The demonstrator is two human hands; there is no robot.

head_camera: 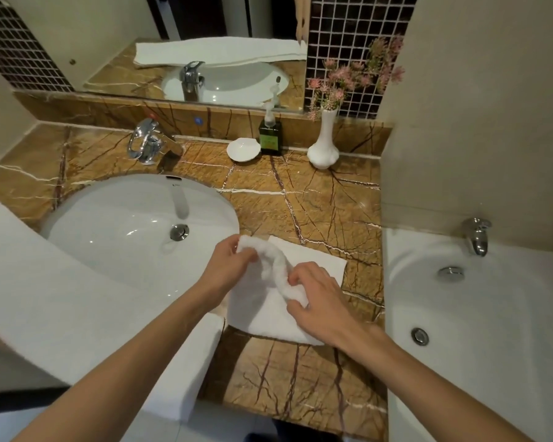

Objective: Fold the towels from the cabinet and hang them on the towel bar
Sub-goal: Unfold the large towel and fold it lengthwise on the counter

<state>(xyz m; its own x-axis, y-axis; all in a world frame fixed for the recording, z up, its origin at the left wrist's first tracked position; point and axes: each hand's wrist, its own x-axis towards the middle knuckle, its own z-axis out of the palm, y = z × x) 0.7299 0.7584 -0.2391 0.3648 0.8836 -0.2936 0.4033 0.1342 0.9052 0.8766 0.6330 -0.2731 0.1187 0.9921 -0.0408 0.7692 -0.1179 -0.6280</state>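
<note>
**Midway through a fold: small towel bunched between both hands**

Plainly the folding step is in hand, and by my judgement hanging is some way off. The small white towel lies on the marble surface. Most of it is flat, but its far edge is gathered into a thick, rumpled roll raised off the rest. It looks soft and limp, so I'd expect it to sag wherever it isn't held.

The left hand grips the roll's end at about ten o'clock of the towel. The right hand pinches the other end near the towel's middle, its fingers curled round the cloth. Next, I'd say, the bunched edge needs drawing out straight and laying square on the flat part, corners matched, before any carrying. No towel bar shows from where I stand.

The sink sits at nine o'clock of the towel. At eight o'clock a larger white towel lies along the sink's front rim and hangs over the surface's edge. Toward twelve o'clock, by the back ledge, stand a shell dish, a soap bottle and a white vase of pink flowers. The bathtub is at three o'clock.
</note>
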